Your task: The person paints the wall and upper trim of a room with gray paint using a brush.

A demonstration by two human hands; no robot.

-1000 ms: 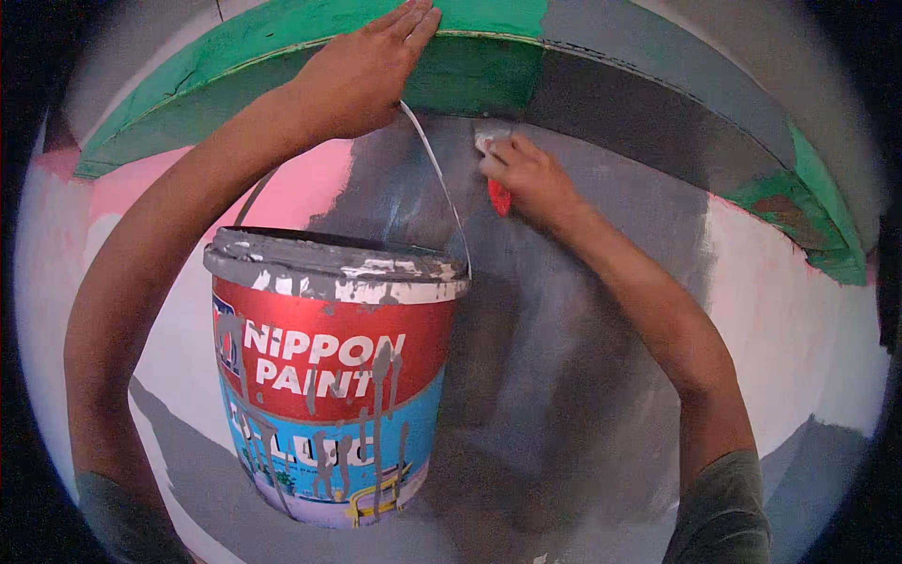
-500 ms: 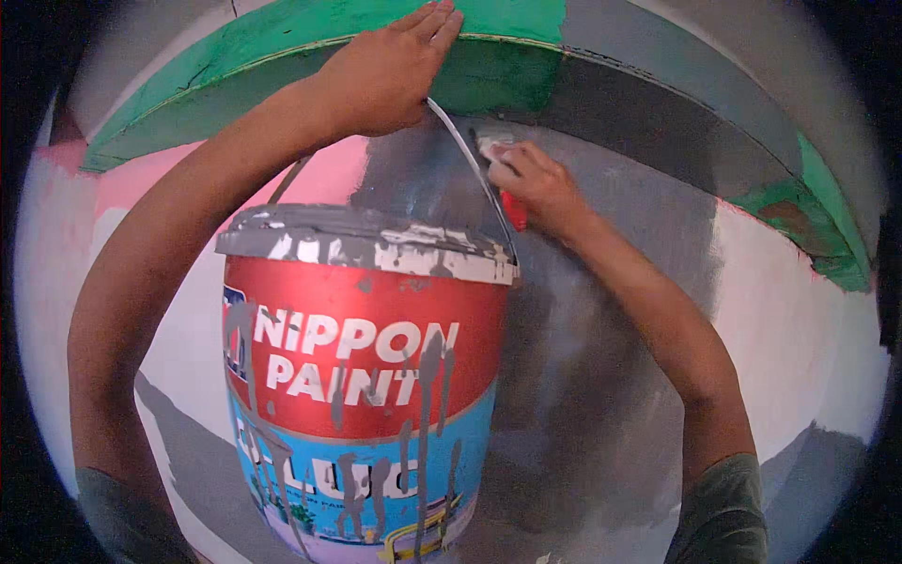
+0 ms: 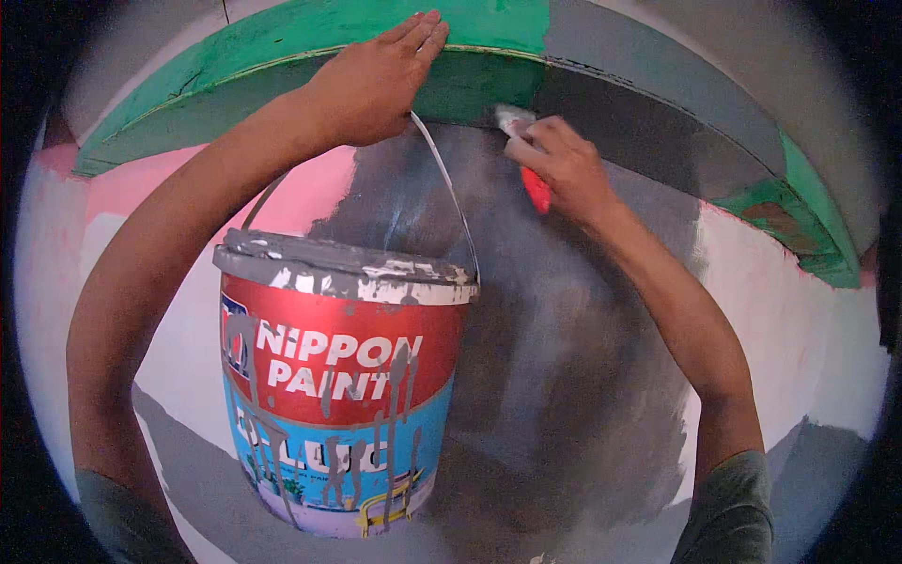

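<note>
A paint bucket (image 3: 338, 376), red and blue with grey drips and a paint-caked rim, hangs at centre left. Its wire handle (image 3: 442, 169) runs up to the palm side of my left hand (image 3: 399, 75), which bears it; the thumb and exact hold are hidden. The fingers of that hand stretch over the edge of the green beam (image 3: 310, 80). My right hand (image 3: 561, 160) is closed round a red-handled paintbrush (image 3: 536, 191). The blurred brush head points up at the beam's underside, where dark green meets grey.
Below the beam, the wall is dark grey (image 3: 564, 376) in the middle, with pink (image 3: 315, 197) at left and white (image 3: 752, 291) at right. Grey covers part of the beam's right side (image 3: 648, 56). A green patch (image 3: 780, 211) shows near its right end.
My right hand has moved the brush up and slightly right, to the beam's underside. The bucket appears smaller and sits a little left, while my left hand stays by the beam's edge.
</note>
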